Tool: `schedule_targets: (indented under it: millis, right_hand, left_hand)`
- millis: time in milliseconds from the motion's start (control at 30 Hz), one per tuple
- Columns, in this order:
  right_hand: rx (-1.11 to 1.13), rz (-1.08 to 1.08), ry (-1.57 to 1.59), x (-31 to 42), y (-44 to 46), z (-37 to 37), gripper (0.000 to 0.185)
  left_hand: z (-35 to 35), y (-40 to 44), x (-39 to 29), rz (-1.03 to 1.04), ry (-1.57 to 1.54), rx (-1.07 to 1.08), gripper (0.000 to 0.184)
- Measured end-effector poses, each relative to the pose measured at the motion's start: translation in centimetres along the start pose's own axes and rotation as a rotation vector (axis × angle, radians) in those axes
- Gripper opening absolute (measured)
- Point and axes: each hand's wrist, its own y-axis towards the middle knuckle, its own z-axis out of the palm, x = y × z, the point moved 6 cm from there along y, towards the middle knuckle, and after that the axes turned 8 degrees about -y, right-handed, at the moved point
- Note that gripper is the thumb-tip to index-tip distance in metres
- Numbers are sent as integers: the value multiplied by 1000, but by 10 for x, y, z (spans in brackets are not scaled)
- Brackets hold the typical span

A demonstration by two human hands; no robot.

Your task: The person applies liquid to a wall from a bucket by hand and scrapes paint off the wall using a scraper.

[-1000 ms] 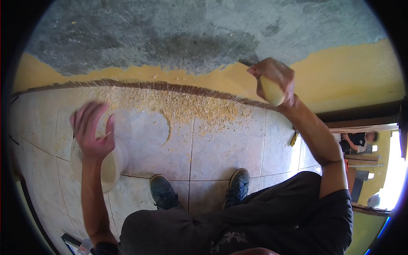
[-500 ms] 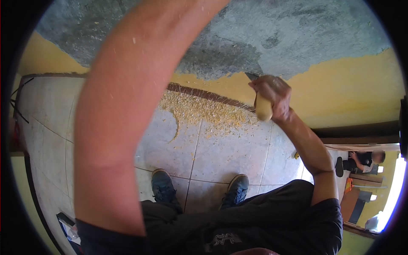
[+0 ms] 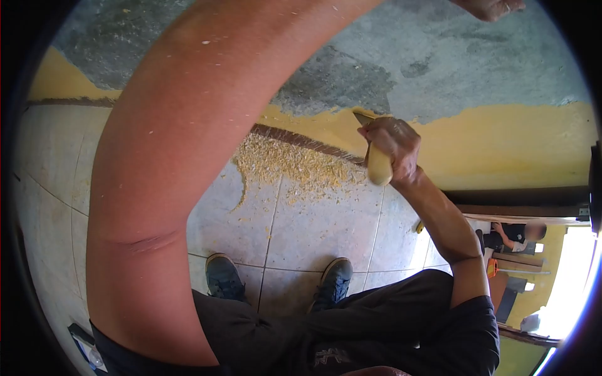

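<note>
My right hand (image 3: 398, 144) is closed round the pale, rounded handle of a scraper (image 3: 380, 168). Its thin blade points up and left, its tip at the ragged border between yellow paint (image 3: 489, 141) and bare grey plaster (image 3: 439, 69) on the wall. My left arm arches large across the left side. Only part of my left hand (image 3: 488, 7) shows at the top edge, by the grey plaster; its visible fingers look extended, and nothing shows in them. Whether it touches the wall I cannot tell.
Yellowish paint flakes (image 3: 288, 166) lie heaped on the tiled floor (image 3: 320, 225) along a dark brown baseboard strip (image 3: 307, 143). My shoes (image 3: 337, 279) stand on the tiles below. Another person (image 3: 511, 237) is at the far right, near a bright opening (image 3: 574, 269).
My left hand has come into view at the top edge. My right hand and the scraper have moved slightly left and down in view. The whole view has shifted a little.
</note>
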Motion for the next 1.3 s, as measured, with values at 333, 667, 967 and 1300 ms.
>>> schedule_targets:
  millis: [333, 667, 967, 1300]
  right_hand:
    - [-9, 101, -15, -2, 14, -9, 25]
    - [-79, 55, -1, -9, 6, -10, 26]
    - [59, 81, 69, -9, 0, 9, 26]
    - [72, -70, -102, 9, 7, 4, 17]
  left_hand:
    - [-1, -2, 0, -5, -61, -41, 48]
    - [-17, -67, -9, -51, -168, 320, 63]
    - [-38, -114, -11, -12, -197, 659, 68]
    - [-40, -116, -7, 4, -224, 607, 65]
